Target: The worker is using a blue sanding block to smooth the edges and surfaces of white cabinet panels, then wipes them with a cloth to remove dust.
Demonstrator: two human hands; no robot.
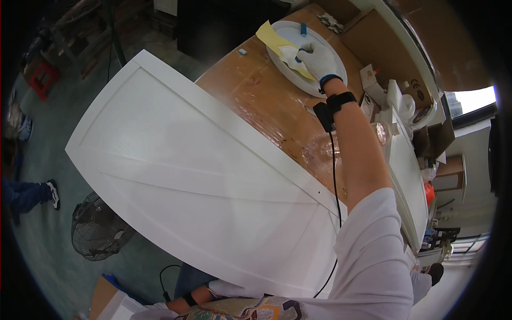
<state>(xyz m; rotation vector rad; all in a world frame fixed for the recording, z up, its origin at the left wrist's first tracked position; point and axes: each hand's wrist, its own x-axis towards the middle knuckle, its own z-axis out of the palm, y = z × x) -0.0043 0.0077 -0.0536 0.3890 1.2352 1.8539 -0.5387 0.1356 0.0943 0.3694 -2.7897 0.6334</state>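
My right hand [318, 61], in a white knit glove, reaches far forward over a white oval plate [337, 60]. Its fingers are closed on a small blue piece [299, 55], mostly covered by the glove. Just beneath lies a yellow sheet [273, 40] with a white patch, sticking out over the plate's left rim. A second blue piece [303, 29] rests on the plate. Before me a large white panel [176, 133] with raised strips lies partly on the brown table. Low against my body, my left hand [234, 289], also gloved, is at the panel's near edge; its fingers are hidden.
The brown table [250, 90] carries a small pale block [242, 52]. Along its right side stand cardboard [384, 42], a small white box [372, 80] and another white panel [408, 176]. A black cable hangs from my right wrist. A fan [98, 229] and another person's foot [54, 194] are at left.
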